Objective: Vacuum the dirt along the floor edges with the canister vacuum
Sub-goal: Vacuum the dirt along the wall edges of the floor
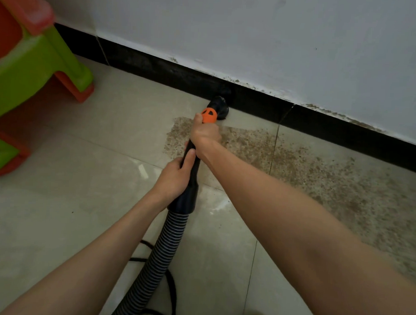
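Both hands are on the vacuum wand [192,161] and we are right in the thick of the edge pass. The right hand [204,133] wraps the tube far up, just behind the orange collar [209,115]; the left hand [175,174] grips nearer, thumb laid along the black tube above where the ribbed hose [162,252] joins. The black nozzle [220,106] sits down on the floor tile [83,200], touching or all but touching the dark skirting board [321,123]; I can't tell which.

Now the dirt [308,168]: a broad brown scatter hugging the skirting, running from just near of the nozzle away to the right. To the left of the nozzle the tile looks clean, so by my reckoning a good stretch remains.

The next move, I'd say, calls for drawing the nozzle rightward along the skirting, mouth kept low on the tile, then working nearward through the wider spread. A power cord [167,278] trails beside the hose; a green and orange plastic stool [35,64] stands far left, well apart.
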### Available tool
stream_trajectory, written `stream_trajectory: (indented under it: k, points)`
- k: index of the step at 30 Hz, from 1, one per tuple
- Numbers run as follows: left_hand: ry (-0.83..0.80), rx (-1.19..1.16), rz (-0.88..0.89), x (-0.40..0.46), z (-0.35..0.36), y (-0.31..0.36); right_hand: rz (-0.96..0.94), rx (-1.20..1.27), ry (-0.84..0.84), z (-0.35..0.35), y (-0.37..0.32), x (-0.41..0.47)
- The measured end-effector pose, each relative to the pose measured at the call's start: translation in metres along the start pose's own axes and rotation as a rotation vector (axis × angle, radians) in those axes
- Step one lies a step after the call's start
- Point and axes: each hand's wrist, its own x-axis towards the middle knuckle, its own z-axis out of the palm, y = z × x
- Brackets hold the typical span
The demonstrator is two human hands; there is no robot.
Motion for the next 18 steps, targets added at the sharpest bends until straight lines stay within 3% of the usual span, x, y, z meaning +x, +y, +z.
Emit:
stream_trajectory:
  k: [5,13,18]
  points:
    - [0.106,-0.003,-0.019,-0.003,-0.036,-0.009,-0.006,0.087,-0.142,0.039,-0.013,-0.014]
    - [0.164,-0.081,-0.043,-0.02,-0.08,-0.039,0.152,0.43,-0.46,0.08,-0.005,-0.041]
    - [0.159,-0.091,-0.039,-0.03,-0.089,-0.051,0.209,0.578,-0.496,0.088,0.003,-0.055]
